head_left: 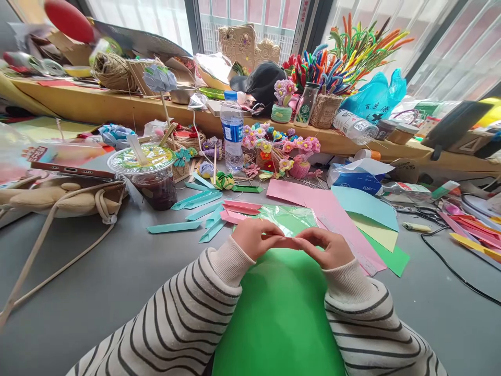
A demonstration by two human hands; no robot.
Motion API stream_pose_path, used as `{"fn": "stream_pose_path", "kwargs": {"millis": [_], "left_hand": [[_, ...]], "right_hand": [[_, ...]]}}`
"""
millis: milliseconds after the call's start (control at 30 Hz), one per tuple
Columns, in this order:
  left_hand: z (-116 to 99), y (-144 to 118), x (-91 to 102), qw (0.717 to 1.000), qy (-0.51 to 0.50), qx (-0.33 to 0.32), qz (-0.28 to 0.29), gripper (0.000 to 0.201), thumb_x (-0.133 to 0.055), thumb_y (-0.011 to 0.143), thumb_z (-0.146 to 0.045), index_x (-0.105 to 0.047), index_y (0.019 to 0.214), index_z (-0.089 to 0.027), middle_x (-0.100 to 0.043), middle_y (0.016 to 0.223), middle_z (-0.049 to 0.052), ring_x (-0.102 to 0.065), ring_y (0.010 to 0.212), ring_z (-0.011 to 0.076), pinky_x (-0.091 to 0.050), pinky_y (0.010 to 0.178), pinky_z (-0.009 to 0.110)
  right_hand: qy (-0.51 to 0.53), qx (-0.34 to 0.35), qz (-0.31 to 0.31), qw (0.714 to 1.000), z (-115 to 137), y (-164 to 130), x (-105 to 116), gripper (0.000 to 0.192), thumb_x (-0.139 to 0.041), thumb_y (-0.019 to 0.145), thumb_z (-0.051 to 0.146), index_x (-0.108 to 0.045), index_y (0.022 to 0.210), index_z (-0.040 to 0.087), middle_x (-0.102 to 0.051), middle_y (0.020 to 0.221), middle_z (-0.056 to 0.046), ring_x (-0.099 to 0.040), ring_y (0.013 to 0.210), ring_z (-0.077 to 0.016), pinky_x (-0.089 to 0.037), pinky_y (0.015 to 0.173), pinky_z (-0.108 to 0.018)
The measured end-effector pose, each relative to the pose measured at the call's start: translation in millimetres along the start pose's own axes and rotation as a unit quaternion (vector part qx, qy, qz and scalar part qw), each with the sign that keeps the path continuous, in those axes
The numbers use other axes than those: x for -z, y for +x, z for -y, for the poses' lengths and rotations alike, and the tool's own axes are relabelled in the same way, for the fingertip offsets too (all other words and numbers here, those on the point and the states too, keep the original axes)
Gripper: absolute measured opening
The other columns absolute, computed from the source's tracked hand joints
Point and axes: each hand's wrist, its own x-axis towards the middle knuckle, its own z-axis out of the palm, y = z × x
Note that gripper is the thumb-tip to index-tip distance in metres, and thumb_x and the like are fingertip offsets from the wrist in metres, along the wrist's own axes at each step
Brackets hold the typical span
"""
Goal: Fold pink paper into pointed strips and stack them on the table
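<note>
I am looking down at a grey table, and both hands are meeting near the middle of it. My left hand and my right hand are pinching a pink strip between the fingertips, each hand closing on one end of it. The strip is lying flat between the two hands, just above the far edge of a green sheet that is covering the near part of the table between my striped sleeves.

Just beyond the hands a clear bag is lying on the table, and a pink sheet is spreading to the right of it, partly under a blue sheet. To the left of the bag, folded pink strips and teal strips are lying scattered.

Farther left, a cup with a dark drink is standing with a straw in it, and a phone is resting on a beige bag. A water bottle is standing upright at the far side, near small paper flowers. On the wooden shelf behind, a black cap is sitting beside a bunch of pipe cleaners. A black cable is running along the table on the right.
</note>
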Motion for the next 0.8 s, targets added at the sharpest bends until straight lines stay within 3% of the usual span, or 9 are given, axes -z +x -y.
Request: {"fn": "stream_pose_path", "kwargs": {"millis": [133, 300, 367, 533, 800], "left_hand": [[-1.0, -0.4, -7.9, 0.981, -0.165, 0.094, -0.045, 0.014, -0.057, 0.064, -0.028, -0.064, 0.067, -0.016, -0.064, 0.066, 0.003, -0.057, 0.065, 0.0148, -0.042, 0.062, 0.022], [-1.2, 0.0, -18.4, 0.926, -0.317, 0.181, -0.097, 0.017, -0.063, 0.058, -0.029, -0.062, 0.065, -0.013, -0.062, 0.063, 0.002, -0.055, 0.062, 0.0135, -0.042, 0.060, 0.023], [-0.2, -0.4, -19.9, 0.916, -0.350, 0.185, -0.072, 0.016, -0.064, 0.057, -0.027, -0.062, 0.064, -0.013, -0.061, 0.062, 0.002, -0.055, 0.061, 0.0123, -0.042, 0.059, 0.022], [0.4, -1.3, -18.3, 0.912, -0.367, 0.167, 0.072, 0.015, -0.066, 0.054, -0.025, -0.060, 0.059, -0.012, -0.059, 0.056, 0.001, -0.053, 0.056, 0.0103, -0.042, 0.056, 0.021], [-0.2, 0.3, -15.5, 0.889, -0.408, 0.208, 0.010, 0.020, -0.066, 0.055, -0.028, -0.059, 0.061, -0.011, -0.059, 0.057, 0.000, -0.054, 0.055, 0.0092, -0.043, 0.057, 0.022]], "right_hand": [[0.091, -0.033, -0.050, 0.994, 1.3, -0.2, -0.6, 0.016, -0.061, 0.062, 0.033, -0.061, 0.065, 0.017, -0.062, 0.058, -0.002, -0.056, 0.055, -0.0145, -0.045, 0.054, -0.026], [0.153, -0.043, -0.068, 0.985, 4.6, -0.7, -2.8, 0.015, -0.062, 0.062, 0.030, -0.062, 0.066, 0.016, -0.061, 0.055, -0.001, -0.055, 0.052, -0.0125, -0.045, 0.051, -0.024], [0.154, -0.038, -0.084, 0.984, 5.5, -0.9, -3.2, 0.014, -0.061, 0.063, 0.030, -0.062, 0.065, 0.017, -0.060, 0.054, 0.000, -0.055, 0.051, -0.0119, -0.045, 0.050, -0.023], [0.166, -0.039, -0.080, 0.982, 5.7, -1.7, -3.3, 0.015, -0.059, 0.065, 0.030, -0.060, 0.065, 0.016, -0.059, 0.056, 0.000, -0.054, 0.052, -0.0114, -0.047, 0.051, -0.024], [0.172, -0.055, 0.000, 0.984, 0.9, -2.2, -7.8, 0.020, -0.058, 0.066, 0.035, -0.057, 0.065, 0.015, -0.057, 0.058, -0.002, -0.053, 0.055, -0.0131, -0.045, 0.053, -0.025]]}}
